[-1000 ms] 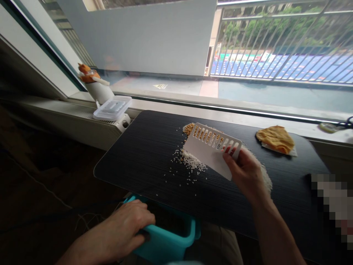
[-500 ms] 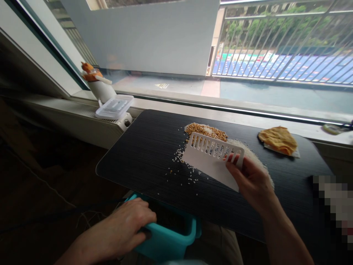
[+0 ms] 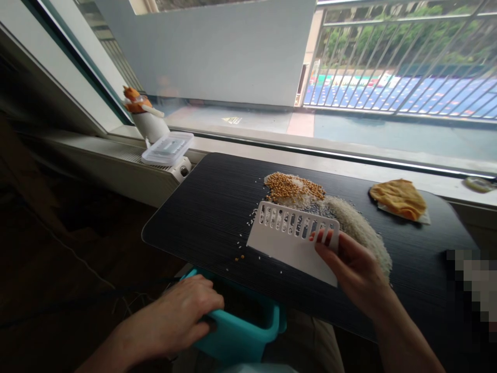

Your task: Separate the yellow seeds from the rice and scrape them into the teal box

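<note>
My right hand (image 3: 359, 269) grips a white slotted plastic plate (image 3: 289, 247) by its right end, thumb in front. The plate is tilted, its lower edge near the front of the black tabletop (image 3: 202, 207). Behind it lie a heap of yellow beans (image 3: 289, 185) and a curved spread of white rice (image 3: 363, 228). A few loose grains and two beans (image 3: 239, 257) lie left of the plate, near the table's edge. Below that edge, my left hand (image 3: 190, 308) is closed over the rim of a turquoise bin (image 3: 240, 336), whose dark inside I cannot make out.
A folded yellow cloth (image 3: 399, 198) rests at the table's back right. On the radiator (image 3: 155, 176) to the left are a clear plastic box (image 3: 169, 148) and a white container with an orange figure (image 3: 149, 122). The window (image 3: 233, 57) runs along the back.
My right hand has drawn the plate towards the table's front edge, and more of the beans and rice show behind it. My left hand keeps its hold on the bin.
</note>
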The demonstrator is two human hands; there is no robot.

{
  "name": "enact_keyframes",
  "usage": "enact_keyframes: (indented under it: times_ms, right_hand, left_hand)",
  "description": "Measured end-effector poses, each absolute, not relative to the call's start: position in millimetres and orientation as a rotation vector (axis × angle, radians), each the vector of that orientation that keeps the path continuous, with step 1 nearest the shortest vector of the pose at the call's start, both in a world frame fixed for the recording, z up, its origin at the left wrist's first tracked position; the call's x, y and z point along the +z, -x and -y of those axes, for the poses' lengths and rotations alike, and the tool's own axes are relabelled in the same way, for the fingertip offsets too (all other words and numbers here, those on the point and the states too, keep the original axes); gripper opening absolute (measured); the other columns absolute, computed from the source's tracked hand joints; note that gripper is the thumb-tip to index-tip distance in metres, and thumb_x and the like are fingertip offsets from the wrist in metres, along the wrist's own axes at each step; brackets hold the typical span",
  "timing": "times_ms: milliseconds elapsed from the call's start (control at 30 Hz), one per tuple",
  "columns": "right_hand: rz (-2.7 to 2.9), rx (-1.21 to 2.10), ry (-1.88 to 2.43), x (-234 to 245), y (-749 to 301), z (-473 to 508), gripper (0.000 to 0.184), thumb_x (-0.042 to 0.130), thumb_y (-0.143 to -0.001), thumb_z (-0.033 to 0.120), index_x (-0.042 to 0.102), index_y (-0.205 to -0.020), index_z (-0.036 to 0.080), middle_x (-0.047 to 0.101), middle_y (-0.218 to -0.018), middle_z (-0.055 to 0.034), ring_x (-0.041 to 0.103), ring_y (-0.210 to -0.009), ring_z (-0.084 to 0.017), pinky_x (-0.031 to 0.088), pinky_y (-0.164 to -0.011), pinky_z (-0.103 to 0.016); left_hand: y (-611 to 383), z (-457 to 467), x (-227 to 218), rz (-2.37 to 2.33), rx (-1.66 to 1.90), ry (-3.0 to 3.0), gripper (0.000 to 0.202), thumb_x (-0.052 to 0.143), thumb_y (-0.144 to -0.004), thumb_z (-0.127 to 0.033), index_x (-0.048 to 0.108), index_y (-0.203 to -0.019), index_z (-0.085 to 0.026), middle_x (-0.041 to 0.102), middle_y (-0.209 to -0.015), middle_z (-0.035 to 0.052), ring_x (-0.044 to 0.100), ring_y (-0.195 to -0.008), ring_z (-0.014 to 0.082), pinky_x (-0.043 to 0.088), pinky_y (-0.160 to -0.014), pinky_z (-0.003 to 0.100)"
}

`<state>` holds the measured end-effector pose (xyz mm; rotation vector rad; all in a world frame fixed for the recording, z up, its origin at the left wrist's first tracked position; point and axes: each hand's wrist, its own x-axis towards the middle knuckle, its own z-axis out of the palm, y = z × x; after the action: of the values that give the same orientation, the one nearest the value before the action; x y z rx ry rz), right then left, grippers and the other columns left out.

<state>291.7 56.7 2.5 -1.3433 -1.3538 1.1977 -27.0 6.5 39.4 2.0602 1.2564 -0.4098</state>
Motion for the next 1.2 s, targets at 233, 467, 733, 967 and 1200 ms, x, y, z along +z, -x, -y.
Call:
enact_keyframes:
  times_ms: [233,467,733,967,1200]
  right_hand:
    - [1.469,1.301,1.289,13.1,-283.0,-46.3,0.029,0.065,-0.09,0.046,0.072,-0.101,0.02,0.07,-0.089,-0.0049,0.061,-0.077,-0.018,0.049,-0.065,-0.025]
    - [1.543,1.369,1.266,11.9,-273.4,-41.8,0.027,0.058,-0.094,0.045,0.069,-0.1,0.021,0.066,-0.086,-0.0031,0.055,-0.073,-0.015,0.044,-0.061,-0.023]
    - [1.532,1.361,1.241,11.8,-263.1,-38.7,0.025,0.057,-0.095,0.043,0.068,-0.101,0.021,0.066,-0.088,-0.0034,0.055,-0.075,-0.015,0.045,-0.064,-0.023]
    - [1.484,1.324,1.249,16.3,-282.1,-37.8,0.022,0.065,-0.091,0.041,0.073,-0.098,0.022,0.072,-0.087,-0.0042,0.064,-0.074,-0.016,0.051,-0.062,-0.023]
    - [1.179,0.612,1.573,4.0,-334.5,-66.5,0.028,0.075,-0.08,0.043,0.076,-0.097,0.021,0.073,-0.079,-0.0043,0.066,-0.068,-0.019,0.053,-0.059,-0.029]
  left_hand:
    - [26.6,-6.0,41.0,-1.24,-0.343,-2.109,0.022,0.054,-0.072,-0.005,0.063,-0.082,-0.023,0.066,-0.091,0.0028,0.06,-0.095,0.0231,0.046,-0.089,0.031]
    - [25.6,-7.3,42.4,-1.246,-0.4,-2.086,0.02,0.055,-0.074,-0.006,0.063,-0.083,-0.022,0.068,-0.094,0.0037,0.061,-0.097,0.0236,0.045,-0.091,0.033]
    - [26.6,-7.5,39.9,-1.241,-0.394,-2.073,0.02,0.055,-0.075,-0.006,0.064,-0.085,-0.021,0.068,-0.097,0.0044,0.062,-0.099,0.0244,0.044,-0.091,0.033]
    - [27.9,-6.9,36.5,-1.237,-0.377,-2.049,0.02,0.055,-0.077,-0.007,0.065,-0.087,-0.022,0.068,-0.098,0.0042,0.061,-0.101,0.0244,0.043,-0.091,0.033]
    - [28.8,-4.6,33.5,-1.264,-0.353,-2.035,0.024,0.055,-0.077,-0.005,0.065,-0.089,-0.023,0.065,-0.102,0.0029,0.059,-0.103,0.0239,0.042,-0.091,0.033]
